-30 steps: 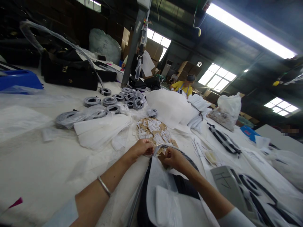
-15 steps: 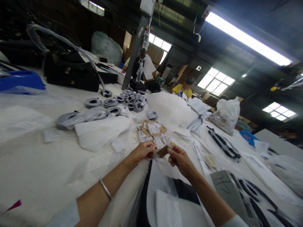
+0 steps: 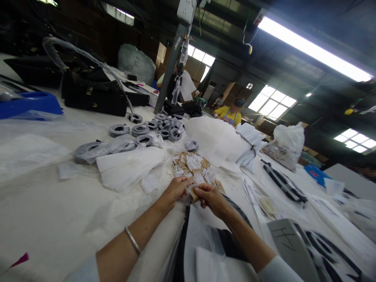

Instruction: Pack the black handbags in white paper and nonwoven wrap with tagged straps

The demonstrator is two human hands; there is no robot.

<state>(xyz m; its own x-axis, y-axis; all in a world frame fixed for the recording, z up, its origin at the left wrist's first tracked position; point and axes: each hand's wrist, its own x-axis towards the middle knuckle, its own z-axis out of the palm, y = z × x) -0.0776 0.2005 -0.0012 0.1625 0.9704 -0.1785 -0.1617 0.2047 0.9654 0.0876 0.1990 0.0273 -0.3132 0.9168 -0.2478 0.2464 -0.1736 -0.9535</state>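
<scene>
Right grip (image 3: 212,198) is pinching a brown tag (image 3: 194,197) between thumb and finger; left grip (image 3: 176,190) is curling just beside it, can't tell if it's pinching a thin cord. Tag is sitting between my hands, just this side of the tag pile (image 3: 192,166) on the tabletop (image 3: 73,211), near the far end of what's looking like a black bag (image 3: 179,254). Risks, I'm guessing: a loose pinch dropping the small tag among lookalikes, or loose strings nearby snagging it.

Tag (image 3: 194,194): matt card. Bracelet (image 3: 132,240): smooth, shiny metal. Sack (image 3: 290,138): glossy, crinkled plastic.
</scene>
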